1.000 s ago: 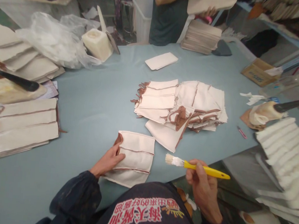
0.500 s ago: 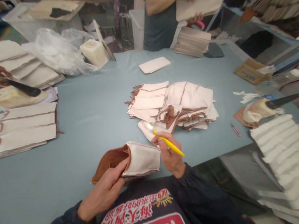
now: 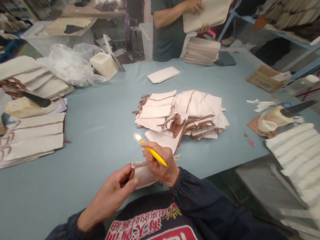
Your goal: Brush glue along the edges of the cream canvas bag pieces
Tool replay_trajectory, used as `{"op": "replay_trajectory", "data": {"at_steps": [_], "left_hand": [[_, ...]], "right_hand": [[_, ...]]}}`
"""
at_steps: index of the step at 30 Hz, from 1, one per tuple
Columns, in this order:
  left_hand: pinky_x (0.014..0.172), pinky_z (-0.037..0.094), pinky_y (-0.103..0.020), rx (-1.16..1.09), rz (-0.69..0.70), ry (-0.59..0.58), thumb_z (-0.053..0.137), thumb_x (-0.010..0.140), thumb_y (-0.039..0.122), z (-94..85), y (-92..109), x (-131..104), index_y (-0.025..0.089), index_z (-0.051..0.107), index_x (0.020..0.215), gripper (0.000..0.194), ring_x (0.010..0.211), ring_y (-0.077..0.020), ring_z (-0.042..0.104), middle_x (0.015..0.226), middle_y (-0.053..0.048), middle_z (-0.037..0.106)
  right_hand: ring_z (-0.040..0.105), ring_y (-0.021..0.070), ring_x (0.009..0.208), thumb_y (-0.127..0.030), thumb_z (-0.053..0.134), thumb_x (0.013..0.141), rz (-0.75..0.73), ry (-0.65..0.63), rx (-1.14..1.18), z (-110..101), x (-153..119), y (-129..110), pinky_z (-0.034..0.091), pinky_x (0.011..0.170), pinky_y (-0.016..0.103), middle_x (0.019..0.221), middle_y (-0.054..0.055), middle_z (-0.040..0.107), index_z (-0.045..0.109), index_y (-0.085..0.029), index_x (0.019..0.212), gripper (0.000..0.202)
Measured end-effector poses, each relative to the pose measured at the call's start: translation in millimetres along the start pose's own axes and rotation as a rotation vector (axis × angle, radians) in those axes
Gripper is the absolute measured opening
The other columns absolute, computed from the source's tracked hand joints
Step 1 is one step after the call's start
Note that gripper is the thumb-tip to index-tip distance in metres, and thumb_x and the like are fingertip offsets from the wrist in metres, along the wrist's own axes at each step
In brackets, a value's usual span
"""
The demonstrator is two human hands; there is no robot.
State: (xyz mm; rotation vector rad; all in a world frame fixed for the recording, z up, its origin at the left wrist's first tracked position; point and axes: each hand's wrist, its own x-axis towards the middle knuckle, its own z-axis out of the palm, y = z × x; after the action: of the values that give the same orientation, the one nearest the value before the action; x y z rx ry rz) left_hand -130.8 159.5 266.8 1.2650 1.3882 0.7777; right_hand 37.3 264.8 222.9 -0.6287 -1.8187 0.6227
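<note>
My left hand (image 3: 112, 190) grips one end of a pale pouch-like piece (image 3: 144, 177) with brown edging, thumb on the near face and fingers round the far side. Between the fingers of my right hand (image 3: 164, 164) is a brush (image 3: 156, 155) with a yellow handle. Its pale bristles point up and left over the table, off the piece. The right hand lies over the right end of the pouch piece and partly hides it. Just beyond is a heap of similar pale pieces (image 3: 199, 104) with brown edges and laces.
Stacked pale pieces (image 3: 35, 137) lie at left, near a black-handled block (image 3: 30, 107). A clear plastic bag (image 3: 67, 64) sits behind. On the right are a pink-handled cutter (image 3: 249, 139), a cardboard box (image 3: 267, 78) and more pieces (image 3: 297, 151). Across the table a person (image 3: 169, 25) holds pale sheets.
My left hand has turned the pouch piece, so its brown opening no longer faces up. My right hand has moved left with the brush, bringing the bristles away from the heap.
</note>
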Motion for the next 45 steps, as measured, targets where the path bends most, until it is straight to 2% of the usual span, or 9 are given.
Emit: {"op": "replay_trajectory", "data": {"at_steps": [4, 9, 14, 19, 22, 27, 32, 35, 45], "left_hand": [[0.057, 0.038, -0.024, 0.026, 0.062, 0.105, 0.061, 0.09, 0.059, 8.3, 8, 21, 0.02, 0.05, 0.068, 0.046, 0.061, -0.0126, 0.039, 0.068, 0.003, 0.045], [0.064, 0.041, -0.025, -0.012, 0.019, 0.045, 0.062, 0.09, 0.058, -7.3, 16, 22, 0.018, 0.057, 0.08, 0.041, 0.07, -0.0151, 0.047, 0.076, 0.0, 0.054], [0.069, 0.047, -0.027, -0.129, 0.017, -0.054, 0.066, 0.089, 0.055, -17.7, 37, 19, 0.018, 0.062, 0.089, 0.037, 0.076, -0.0178, 0.054, 0.091, -0.005, 0.064], [0.081, 0.052, -0.032, -0.036, 0.131, -0.158, 0.057, 0.095, 0.049, -8.4, 54, 16, 0.018, 0.067, 0.101, 0.033, 0.085, -0.0223, 0.059, 0.09, -0.006, 0.068], [0.087, 0.054, -0.035, 0.034, 0.198, -0.08, 0.058, 0.094, 0.043, -4.7, 53, 13, 0.019, 0.067, 0.089, 0.026, 0.081, -0.0219, 0.059, 0.079, -0.003, 0.065], [0.068, 0.056, -0.031, -0.267, -0.005, -0.138, 0.071, 0.086, 0.046, -8.4, 41, 8, 0.019, 0.069, 0.096, 0.029, 0.068, -0.0189, 0.06, 0.074, -0.001, 0.066], [0.062, 0.05, -0.025, -0.367, -0.024, -0.21, 0.078, 0.083, 0.046, -10.7, 40, 4, 0.018, 0.066, 0.086, 0.031, 0.065, -0.0151, 0.058, 0.067, 0.002, 0.061], [0.061, 0.049, -0.025, -0.345, -0.02, -0.204, 0.078, 0.083, 0.045, -8.8, 43, 4, 0.018, 0.065, 0.086, 0.031, 0.065, -0.0146, 0.057, 0.07, 0.002, 0.061], [0.06, 0.044, -0.024, 0.469, 0.717, 0.172, 0.044, 0.1, 0.014, -8.3, 8, 8, 0.019, 0.058, 0.087, 0.02, 0.062, -0.0139, 0.055, 0.071, 0.001, 0.06]], "right_hand": [[0.071, 0.0165, 0.069, -0.026, 0.053, 0.103, -0.019, 0.029, 0.091, -5, 14, 1, 0.058, 0.065, 0.029, 0.083, 0.005, 0.076, 0.068, -0.022, 0.108, 0.017], [0.043, 0.0087, 0.041, -0.041, 0.048, 0.107, 0.13, 0.229, 0.385, -47, 41, -16, 0.037, 0.04, 0.022, 0.056, -0.006, 0.049, 0.063, -0.025, 0.09, 0.028], [0.035, 0.0049, 0.042, -0.042, 0.056, 0.104, 0.103, -0.08, 0.586, -82, 64, -60, 0.03, 0.039, 0.019, 0.054, -0.008, 0.043, 0.064, -0.02, 0.081, 0.033], [0.052, 0.0086, 0.056, -0.03, 0.055, 0.102, -0.104, -0.332, 0.199, -67, 77, -70, 0.044, 0.053, 0.023, 0.066, -0.003, 0.06, 0.064, -0.019, 0.081, 0.025], [0.056, 0.0111, 0.058, -0.033, 0.051, 0.102, -0.153, -0.323, -0.05, -56, 81, -70, 0.048, 0.056, 0.026, 0.066, -0.002, 0.063, 0.066, -0.021, 0.082, 0.028], [0.057, 0.0099, 0.056, -0.031, 0.046, 0.105, -0.155, -0.163, -0.026, -64, 76, -85, 0.05, 0.054, 0.025, 0.068, -0.003, 0.063, 0.064, -0.023, 0.083, 0.03], [0.057, 0.0074, 0.053, -0.03, 0.049, 0.105, -0.249, -0.332, -0.044, -61, 71, -87, 0.045, 0.05, 0.021, 0.066, -0.004, 0.063, 0.063, -0.021, 0.082, 0.028], [0.06, 0.0084, 0.057, -0.032, 0.047, 0.106, -0.299, -0.259, -0.118, -49, 71, -79, 0.047, 0.054, 0.023, 0.068, -0.002, 0.066, 0.064, -0.02, 0.083, 0.031], [0.065, 0.0117, 0.061, -0.033, 0.053, 0.105, 0.014, 0.234, 0.037, -58, 32, -70, 0.055, 0.055, 0.026, 0.076, -0.001, 0.07, 0.066, -0.026, 0.091, 0.02]]}}
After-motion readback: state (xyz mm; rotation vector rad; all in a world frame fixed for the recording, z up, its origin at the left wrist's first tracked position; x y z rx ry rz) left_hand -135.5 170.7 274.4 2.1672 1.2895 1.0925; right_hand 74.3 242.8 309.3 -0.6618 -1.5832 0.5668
